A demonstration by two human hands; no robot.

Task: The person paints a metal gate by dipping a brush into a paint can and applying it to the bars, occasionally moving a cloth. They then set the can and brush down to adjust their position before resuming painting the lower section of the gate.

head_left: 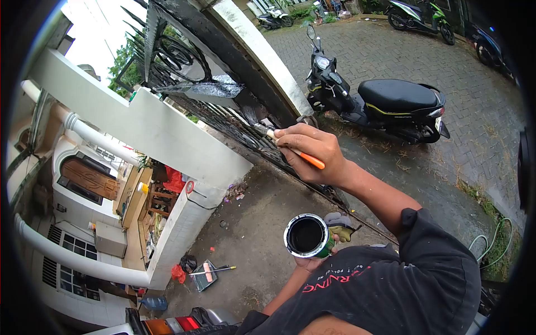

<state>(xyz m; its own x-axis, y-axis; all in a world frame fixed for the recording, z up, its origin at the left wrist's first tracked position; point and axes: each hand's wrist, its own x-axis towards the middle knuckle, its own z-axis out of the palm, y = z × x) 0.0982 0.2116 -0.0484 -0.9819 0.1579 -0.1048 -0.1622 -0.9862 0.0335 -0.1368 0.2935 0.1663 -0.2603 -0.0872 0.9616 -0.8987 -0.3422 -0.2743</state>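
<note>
My right hand [315,149] is closed around a paintbrush [312,160] with an orange-ended handle. Its bristle end is at the dark metal gate [223,61], close to the lower bars and frame; whether it touches is too small to tell. Wet-looking black paint shines on a panel of the gate. Below, my left hand [308,263] grips a paint can [322,248] from underneath and the side. The can is open, with dark paint inside and smears on its rim. Behind it shows a grey and yellowish item [340,225], partly hidden.
A black scooter [391,103] stands on the paving beyond the gate. A white wall [184,134] runs beside it. On the concrete lie a paint tray [205,279] with a roller [208,272] and red plastic [178,273]. A vehicle's tail light [173,325] is at the bottom.
</note>
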